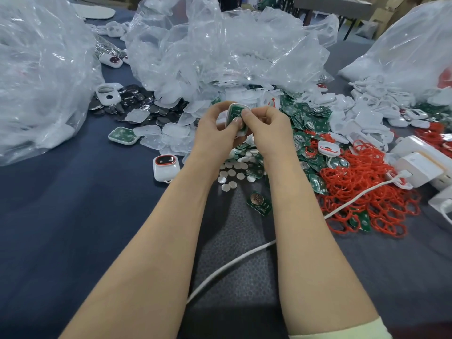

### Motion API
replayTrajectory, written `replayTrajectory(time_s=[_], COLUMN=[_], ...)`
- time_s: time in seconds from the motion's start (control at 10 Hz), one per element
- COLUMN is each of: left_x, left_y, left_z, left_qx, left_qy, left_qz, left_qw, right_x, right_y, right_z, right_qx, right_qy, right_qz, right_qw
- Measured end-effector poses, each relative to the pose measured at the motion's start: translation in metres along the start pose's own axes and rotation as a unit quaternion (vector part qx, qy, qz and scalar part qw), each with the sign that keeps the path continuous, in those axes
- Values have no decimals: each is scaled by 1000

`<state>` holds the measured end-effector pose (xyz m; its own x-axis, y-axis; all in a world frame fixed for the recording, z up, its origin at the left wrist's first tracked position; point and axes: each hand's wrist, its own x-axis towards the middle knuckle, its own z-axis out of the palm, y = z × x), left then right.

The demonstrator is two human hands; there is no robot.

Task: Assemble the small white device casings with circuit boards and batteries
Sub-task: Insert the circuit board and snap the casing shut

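Both hands hold one small white casing (237, 114) with a green circuit board seated in it, raised above the table's middle. My left hand (215, 133) grips the casing from the left and below. My right hand (267, 129) pinches its right side, thumb pressing on the board. A loose green board with a coin battery (259, 203) lies between my forearms. A heap of green boards (308, 123) spreads to the right. A closed white device with a red-ringed window (165, 167) lies left of my left wrist. A casing holding a board (123, 135) lies further left.
Big clear plastic bags (220, 45) crowd the back and left of the blue table (61, 216). Red rubber rings (362, 192) pile at the right beside white chargers (420, 165); a white cable (232, 265) runs across a grey mat. Small white discs (232, 172) and clear membranes (171, 135) lie near my hands.
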<state>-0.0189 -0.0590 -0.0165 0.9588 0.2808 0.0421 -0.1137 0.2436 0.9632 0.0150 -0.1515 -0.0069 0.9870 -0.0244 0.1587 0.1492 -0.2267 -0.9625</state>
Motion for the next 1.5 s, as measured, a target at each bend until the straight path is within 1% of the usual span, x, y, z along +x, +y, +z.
replayTrajectory(time_s=[0.2, 0.3, 0.4, 0.5, 0.6, 0.7, 0.8, 0.9, 1.0, 1.1, 1.2, 1.4, 1.5], left_x=[-1, -2, 0, 3, 2, 1, -2, -1, 6, 14, 19, 22, 24], left_y=[0, 3, 11, 15, 16, 18, 18, 19, 23, 24, 23, 17, 13], left_z=[0, 1, -6, -14, -13, -10, -1, 19, 47, 73, 96, 125, 127], left_qx=[-2, -44, -136, -182, -185, -161, -131, -125, -164, -196, -214, -177, -152], left_qy=[15, 30, 58, 88, 97, 90, 81, 84, 71, 47, 11, -19, -17], left_qz=[11, 8, -21, -42, -51, -34, -22, -34, -51, -71, -90, -104, -97], left_qw=[1000, 999, 989, 978, 977, 982, 988, 988, 983, 977, 973, 979, 983], right_x=[-3, -3, 3, 10, 12, 12, 12, 15, 22, 34, 45, 66, 72], right_y=[-1, -3, 1, 9, 11, 11, 11, 13, 15, 16, 19, 31, 32], right_z=[7, 4, -11, -29, -37, -42, -49, -59, -77, -99, -116, -129, -129], right_qx=[-26, 2, -11, -66, -148, -218, -250, -274, -304, -316, -328, -314, -311], right_qy=[13, 8, 73, 165, 174, 151, 145, 152, 156, 173, 196, 170, 163], right_qz=[-19, -21, -18, -2, 8, 1, 3, 17, 32, 39, 68, 132, 156], right_qw=[999, 1000, 997, 984, 974, 964, 957, 950, 939, 932, 922, 925, 923])
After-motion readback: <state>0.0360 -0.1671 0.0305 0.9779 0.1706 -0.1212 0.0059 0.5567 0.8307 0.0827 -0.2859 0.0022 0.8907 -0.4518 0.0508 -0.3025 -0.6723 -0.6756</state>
